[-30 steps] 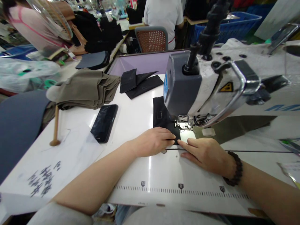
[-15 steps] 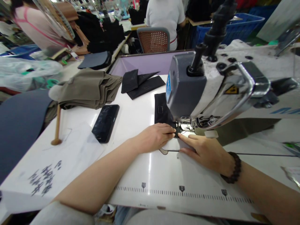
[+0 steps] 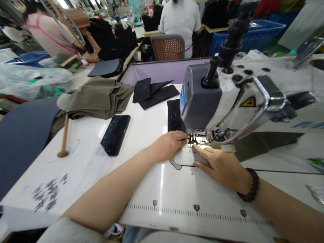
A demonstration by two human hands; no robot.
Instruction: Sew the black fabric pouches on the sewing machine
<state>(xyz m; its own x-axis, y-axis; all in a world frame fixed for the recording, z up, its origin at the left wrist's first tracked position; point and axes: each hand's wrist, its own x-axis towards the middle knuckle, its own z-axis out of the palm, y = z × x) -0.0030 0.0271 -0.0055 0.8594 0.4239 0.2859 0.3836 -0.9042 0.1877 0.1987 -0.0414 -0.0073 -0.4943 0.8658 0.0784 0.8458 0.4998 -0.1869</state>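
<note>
Under the needle area of the sewing machine (image 3: 202,98) lies a black fabric piece (image 3: 173,116) with a small stitched rectangle; the machine head hides part of it. My left hand (image 3: 168,145) is palm down, its fingers closed together on the fabric's near end beside the presser foot (image 3: 193,137). Just right of it, my right hand (image 3: 224,165) has its index finger stretched out, the tip touching the metal plate (image 3: 184,157) in front of the foot. Its fingers are apart and hold nothing. A dark beaded bracelet (image 3: 250,185) circles the right wrist.
More black fabric pieces (image 3: 159,96) lie behind on the table, with a stack of brown-grey fabric (image 3: 101,96) to their left. Nearer are a phone (image 3: 115,135), a wooden-handled tool (image 3: 64,140) and marked paper (image 3: 83,168). A person in white (image 3: 179,20) sits beyond the table.
The black fabric has slid away from me, baring more of the metal plate. My left fingertips have shifted slightly forward with it. My right hand stays nearly in place.
</note>
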